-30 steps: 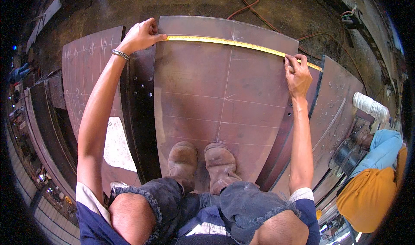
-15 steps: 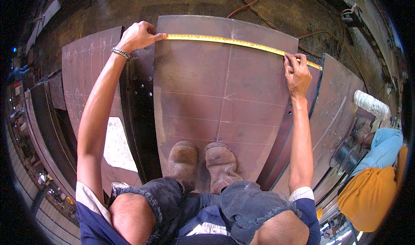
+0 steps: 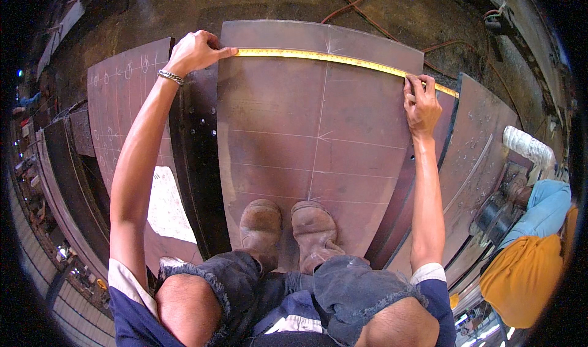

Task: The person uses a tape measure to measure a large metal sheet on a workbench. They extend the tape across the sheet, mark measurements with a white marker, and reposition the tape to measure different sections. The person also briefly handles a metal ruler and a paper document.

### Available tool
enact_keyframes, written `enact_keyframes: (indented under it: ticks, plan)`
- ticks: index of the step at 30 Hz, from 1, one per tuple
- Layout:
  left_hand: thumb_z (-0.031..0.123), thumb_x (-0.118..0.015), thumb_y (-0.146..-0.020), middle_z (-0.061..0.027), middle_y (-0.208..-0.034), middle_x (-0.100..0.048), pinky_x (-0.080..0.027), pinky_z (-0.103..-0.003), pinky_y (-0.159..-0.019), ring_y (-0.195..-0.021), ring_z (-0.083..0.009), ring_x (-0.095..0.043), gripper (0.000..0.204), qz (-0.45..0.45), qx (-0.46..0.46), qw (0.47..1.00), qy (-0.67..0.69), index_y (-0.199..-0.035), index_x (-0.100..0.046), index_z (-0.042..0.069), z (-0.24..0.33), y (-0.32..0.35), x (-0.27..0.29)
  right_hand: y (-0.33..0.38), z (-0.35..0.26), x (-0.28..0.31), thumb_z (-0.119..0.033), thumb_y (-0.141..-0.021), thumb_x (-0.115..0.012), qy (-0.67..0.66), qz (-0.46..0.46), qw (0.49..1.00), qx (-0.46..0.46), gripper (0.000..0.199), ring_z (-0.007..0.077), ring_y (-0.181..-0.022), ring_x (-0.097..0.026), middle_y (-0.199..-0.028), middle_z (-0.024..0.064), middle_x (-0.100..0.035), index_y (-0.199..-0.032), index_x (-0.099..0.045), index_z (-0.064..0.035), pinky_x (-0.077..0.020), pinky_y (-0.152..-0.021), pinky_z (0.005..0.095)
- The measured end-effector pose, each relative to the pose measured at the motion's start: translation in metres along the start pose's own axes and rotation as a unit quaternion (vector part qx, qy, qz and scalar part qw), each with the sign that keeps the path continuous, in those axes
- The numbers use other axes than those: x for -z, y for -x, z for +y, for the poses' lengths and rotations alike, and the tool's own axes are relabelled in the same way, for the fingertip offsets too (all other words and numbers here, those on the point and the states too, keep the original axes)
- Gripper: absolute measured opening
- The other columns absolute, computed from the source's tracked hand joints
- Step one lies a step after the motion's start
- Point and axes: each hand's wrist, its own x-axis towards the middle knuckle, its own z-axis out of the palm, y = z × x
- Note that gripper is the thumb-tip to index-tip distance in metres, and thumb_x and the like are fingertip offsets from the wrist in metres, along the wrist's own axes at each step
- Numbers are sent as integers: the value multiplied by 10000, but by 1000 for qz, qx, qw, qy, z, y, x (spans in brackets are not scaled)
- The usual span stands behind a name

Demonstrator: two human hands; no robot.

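Fingers of the left hand (image 3: 195, 52) pinch the visible left end of a yellow tape (image 3: 318, 56), the thumb extended along it and the other fingers curled, at upper left of the frame. At upper right, the right hand (image 3: 422, 108) grips the tape between thumb and forefinger, fingertips pressed together, with a short length running on past the knuckles toward the right plate (image 3: 484, 114).

Stretched across the upper part of the middle plate (image 3: 275, 102), the tape has its long axis running nearly left to right, dipping toward the right. Chalk lines (image 3: 318, 137) with arrowheads mark the steel below.

Two brown boots (image 3: 260, 224) stand on the plate at lower center, covering part of its surface. A dark beam (image 3: 199, 151) with holes and a chalk-marked left plate (image 3: 125, 83) lie at left, partly hidden by the left forearm. A reddish hose (image 3: 358, 7) loops across the ground at top; a co-worker in orange (image 3: 523, 279) occupies the lower right, near a white roll (image 3: 528, 146).
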Motion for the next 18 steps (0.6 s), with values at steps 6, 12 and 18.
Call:
enact_keyframes:
  ticks: [6,12,18]
  plan:
    - [760,-697,-656,-114,-869,-730,-557,-342,-731,-801,-227,-711,776,-39,22,999,5,-953,-750,45,4,-1,3,3,2,-2,-178,-851,-702,-1,0,1000,-6,194,264,-777,-670,-1023,36,-588,-1040,-664,-163,-556,-627,376]
    - [752,-700,-663,-123,-892,-732,-559,-336,-737,-806,-230,-712,796,-24,13,1000,11,-985,-741,24,-2,-4,-4,2,1,-4,-175,-852,-697,-2,9,1000,-6,178,265,-744,-672,-1006,38,-593,-1027,-670,-169,-554,-606,374]
    - [755,-698,-663,-127,-850,-730,-553,-340,-706,-780,-224,-710,769,-40,-8,999,31,-932,-754,37,-3,-5,0,1,4,-3,-194,-866,-694,4,3,1000,7,163,261,-742,-672,-1002,36,-594,-1025,-670,-165,-555,-613,372]
